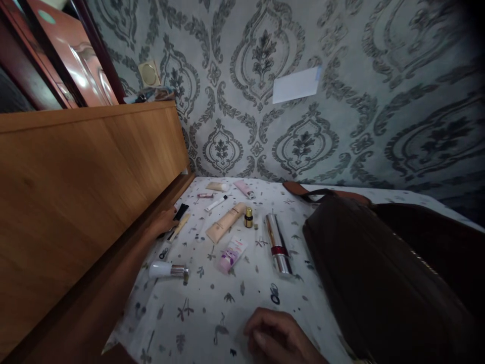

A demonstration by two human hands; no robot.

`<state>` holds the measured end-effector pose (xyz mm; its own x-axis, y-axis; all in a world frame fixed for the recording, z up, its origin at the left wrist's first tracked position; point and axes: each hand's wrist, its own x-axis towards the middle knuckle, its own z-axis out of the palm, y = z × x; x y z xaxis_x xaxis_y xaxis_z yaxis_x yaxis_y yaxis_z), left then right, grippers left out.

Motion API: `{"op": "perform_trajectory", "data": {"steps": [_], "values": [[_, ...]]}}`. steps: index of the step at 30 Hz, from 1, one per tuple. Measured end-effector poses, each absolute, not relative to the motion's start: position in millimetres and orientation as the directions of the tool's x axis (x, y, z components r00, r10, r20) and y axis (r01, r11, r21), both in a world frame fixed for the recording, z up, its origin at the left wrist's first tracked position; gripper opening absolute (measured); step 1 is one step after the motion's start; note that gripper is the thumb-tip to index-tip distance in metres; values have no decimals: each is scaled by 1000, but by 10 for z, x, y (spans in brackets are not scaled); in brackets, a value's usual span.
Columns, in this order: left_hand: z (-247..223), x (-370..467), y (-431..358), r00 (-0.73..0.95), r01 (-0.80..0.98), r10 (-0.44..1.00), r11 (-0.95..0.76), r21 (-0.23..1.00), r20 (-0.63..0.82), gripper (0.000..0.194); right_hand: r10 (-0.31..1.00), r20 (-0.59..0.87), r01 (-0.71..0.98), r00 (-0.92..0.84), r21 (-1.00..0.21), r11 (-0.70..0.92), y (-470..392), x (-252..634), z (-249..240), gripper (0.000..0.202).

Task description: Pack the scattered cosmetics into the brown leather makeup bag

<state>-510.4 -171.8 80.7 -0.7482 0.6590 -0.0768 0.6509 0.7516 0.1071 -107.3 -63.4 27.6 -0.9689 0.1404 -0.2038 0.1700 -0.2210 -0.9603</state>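
At the left edge of the sheet, my left hand (163,222) has its fingers closed on a slim black tube (182,212). Right beside it lies a thin beige stick-like item (179,226). My right hand (280,333) rests low in the middle with its fingers curled and nothing visible in them. Between the hands lie a white bottle with a silver cap (168,269), a purple-and-white tube (232,254), a large beige tube (226,222), a small dark bottle with a gold cap (248,218) and a silver cylinder with a red band (278,245).
A dark brown bag (364,273) with a brown strap fills the right side. A wooden board (94,167) borders the left. Toward the patterned wall lie a pink tube (244,189), a cream tube (216,186), a white pen-like stick (215,203) and a small pinkish item (205,195).
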Motion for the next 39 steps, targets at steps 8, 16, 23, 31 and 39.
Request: {"op": "perform_trajectory", "data": {"steps": [8,16,23,31,39], "values": [[807,-4971,-1690,-627,747,776,622,236,-61,36,135,-162,134,-977,-971,-196,-635,-1090,263,50],[759,-4863,-2271,-608,783,789,579,230,84,34,140,-159,135,-977,-977,-168,-645,-1100,333,51],[750,-4722,-2379,-642,752,743,563,344,188,35,133,-132,108,-982,-980,-170,-661,-1098,347,48],[979,-4112,-1946,-455,680,890,346,646,2,43,118,-103,85,-988,-986,-146,-651,-1090,329,45],[840,-4006,-1784,-375,750,927,307,586,-5,43,117,-91,75,-989,-988,-133,-646,-1088,290,47]]}}
